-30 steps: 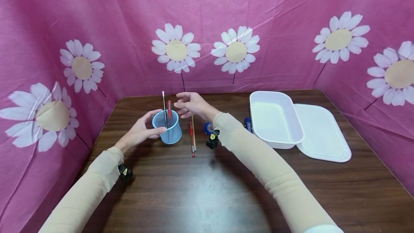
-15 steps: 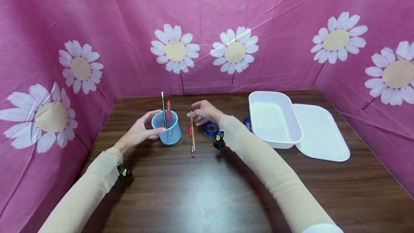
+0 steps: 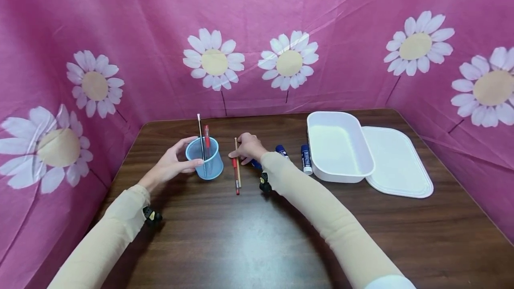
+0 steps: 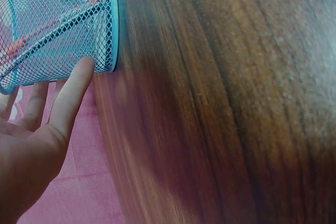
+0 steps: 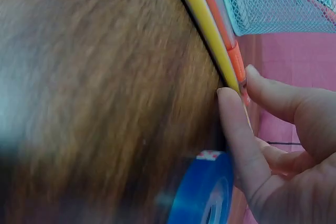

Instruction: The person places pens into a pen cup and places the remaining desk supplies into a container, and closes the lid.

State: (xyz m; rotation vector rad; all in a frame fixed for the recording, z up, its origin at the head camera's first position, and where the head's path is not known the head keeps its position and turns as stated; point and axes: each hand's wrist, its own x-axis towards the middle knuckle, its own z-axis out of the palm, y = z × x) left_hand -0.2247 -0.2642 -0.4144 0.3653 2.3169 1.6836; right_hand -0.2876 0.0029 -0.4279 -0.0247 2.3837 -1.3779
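My left hand (image 3: 170, 163) holds a light-blue mesh pen cup (image 3: 210, 167), thumb on the near side, other fingers behind. A red-capped pen (image 3: 207, 139) and a thin dark stick with a pale tip (image 3: 199, 125) lean inside it. To its right, a second red pen (image 3: 235, 175) and a yellow pencil (image 5: 207, 24) lie side by side on the table. My right hand (image 3: 249, 147) has thumb and forefinger pinched at their far part, one on each side of the pair. Close under this hand is a roll of blue tape (image 5: 197, 192), mostly hidden in the head view.
Two dark-blue glue sticks (image 3: 306, 159) lie right of the right hand. Beyond them stands an open white plastic box (image 3: 341, 177), with its white lid (image 3: 405, 164) flat beside it. A pink flowered cloth (image 3: 257, 3) hangs behind the wooden table (image 3: 225, 244).
My right hand has moved away from the cup, then down onto the red pen and pencil. Both glue sticks now show beside the right sleeve. The left hand stays on the cup.
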